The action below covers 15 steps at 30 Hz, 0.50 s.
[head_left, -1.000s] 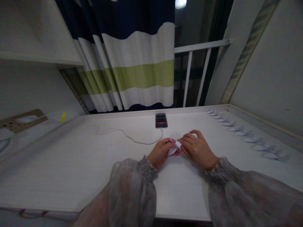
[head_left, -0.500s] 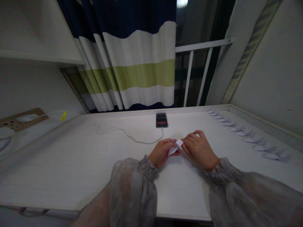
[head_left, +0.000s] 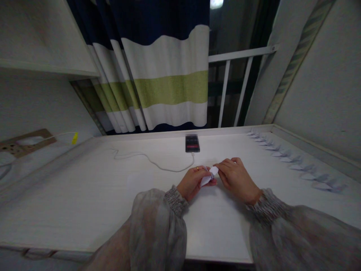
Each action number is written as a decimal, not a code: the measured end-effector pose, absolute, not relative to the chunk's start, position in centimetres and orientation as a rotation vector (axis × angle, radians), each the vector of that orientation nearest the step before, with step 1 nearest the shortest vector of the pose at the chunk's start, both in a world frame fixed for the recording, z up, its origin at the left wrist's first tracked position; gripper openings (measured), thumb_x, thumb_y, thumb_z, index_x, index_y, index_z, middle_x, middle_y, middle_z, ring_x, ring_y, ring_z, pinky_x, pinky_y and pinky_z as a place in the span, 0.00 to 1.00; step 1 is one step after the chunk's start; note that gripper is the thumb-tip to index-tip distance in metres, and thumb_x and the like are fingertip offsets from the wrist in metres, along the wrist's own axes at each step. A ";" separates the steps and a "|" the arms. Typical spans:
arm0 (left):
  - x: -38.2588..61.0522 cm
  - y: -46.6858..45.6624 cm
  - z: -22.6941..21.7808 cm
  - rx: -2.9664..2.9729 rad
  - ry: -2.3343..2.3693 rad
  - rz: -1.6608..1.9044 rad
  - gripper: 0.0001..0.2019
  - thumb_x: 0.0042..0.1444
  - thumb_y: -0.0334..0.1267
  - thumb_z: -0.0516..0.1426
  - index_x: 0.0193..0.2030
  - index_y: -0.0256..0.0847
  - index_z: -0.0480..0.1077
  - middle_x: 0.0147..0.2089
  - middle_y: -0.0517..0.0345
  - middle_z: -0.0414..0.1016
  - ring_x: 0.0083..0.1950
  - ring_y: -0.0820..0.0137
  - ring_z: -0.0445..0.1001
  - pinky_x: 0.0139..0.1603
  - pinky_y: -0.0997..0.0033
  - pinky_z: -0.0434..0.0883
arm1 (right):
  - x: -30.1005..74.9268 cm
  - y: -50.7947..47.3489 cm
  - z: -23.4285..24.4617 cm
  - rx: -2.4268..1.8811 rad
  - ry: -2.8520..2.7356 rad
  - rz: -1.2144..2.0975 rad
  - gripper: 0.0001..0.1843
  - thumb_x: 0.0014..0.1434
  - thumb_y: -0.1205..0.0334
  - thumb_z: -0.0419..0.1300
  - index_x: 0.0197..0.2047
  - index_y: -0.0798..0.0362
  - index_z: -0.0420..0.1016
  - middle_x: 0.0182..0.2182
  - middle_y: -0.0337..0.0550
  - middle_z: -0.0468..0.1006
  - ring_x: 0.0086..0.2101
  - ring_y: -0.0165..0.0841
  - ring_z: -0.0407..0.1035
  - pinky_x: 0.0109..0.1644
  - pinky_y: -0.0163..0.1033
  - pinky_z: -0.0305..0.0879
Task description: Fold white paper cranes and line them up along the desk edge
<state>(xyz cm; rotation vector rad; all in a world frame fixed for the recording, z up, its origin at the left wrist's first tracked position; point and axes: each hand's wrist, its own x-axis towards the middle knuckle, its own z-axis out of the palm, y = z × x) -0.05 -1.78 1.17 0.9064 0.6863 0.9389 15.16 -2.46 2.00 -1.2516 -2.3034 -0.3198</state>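
Note:
A small folded piece of white paper [head_left: 208,177] is pinched between both my hands just above the white desk [head_left: 84,195]. My left hand [head_left: 193,182], with a ring on one finger, is closed on the paper's lower left part. My right hand [head_left: 235,177] has its fingers curled and its fingertips pressed on the paper's upper right tip. Both wrists wear loose grey sheer sleeves. Part of the paper is hidden by my fingers.
A phone [head_left: 192,143] lies at the desk's back with a white cable [head_left: 146,160] running left to a wall socket [head_left: 19,145]. A row of several small folded paper shapes [head_left: 290,160] lines the right edge. Striped curtain [head_left: 169,75] and white railing [head_left: 239,75] stand behind.
My right hand's raised fingers have curled down and drawn closer over the paper's tip. The left hand and paper have barely shifted.

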 end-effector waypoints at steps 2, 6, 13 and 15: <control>-0.1 -1.8 1.2 0.902 0.680 0.934 0.07 0.37 0.30 0.58 0.27 0.32 0.68 0.25 0.59 0.69 0.26 0.75 0.69 0.34 0.70 0.68 | 15.2 -2.4 1.9 -1.242 -2.304 -0.286 0.12 0.53 0.73 0.49 0.37 0.56 0.70 0.31 0.45 0.75 0.34 0.33 0.65 0.41 0.39 0.48; -0.1 -1.7 1.1 0.897 0.673 0.940 0.07 0.38 0.30 0.57 0.27 0.32 0.68 0.26 0.58 0.69 0.26 0.75 0.69 0.34 0.70 0.68 | 15.2 -2.4 1.9 -1.245 -2.299 -0.269 0.12 0.53 0.73 0.50 0.38 0.56 0.70 0.32 0.45 0.75 0.34 0.34 0.65 0.40 0.39 0.47; -0.1 -1.7 1.0 0.913 0.670 0.944 0.07 0.39 0.30 0.57 0.28 0.32 0.68 0.26 0.58 0.69 0.27 0.75 0.70 0.35 0.70 0.68 | 15.0 -2.6 2.2 -1.337 -2.285 -0.291 0.10 0.54 0.70 0.50 0.31 0.56 0.72 0.27 0.44 0.75 0.31 0.33 0.66 0.38 0.39 0.47; -0.1 -1.7 1.1 0.919 0.672 0.938 0.07 0.39 0.30 0.57 0.28 0.31 0.68 0.26 0.58 0.69 0.27 0.75 0.70 0.35 0.70 0.68 | 15.0 -2.7 2.3 -1.353 -2.271 -0.277 0.10 0.54 0.70 0.50 0.30 0.56 0.72 0.27 0.44 0.75 0.30 0.32 0.66 0.39 0.39 0.47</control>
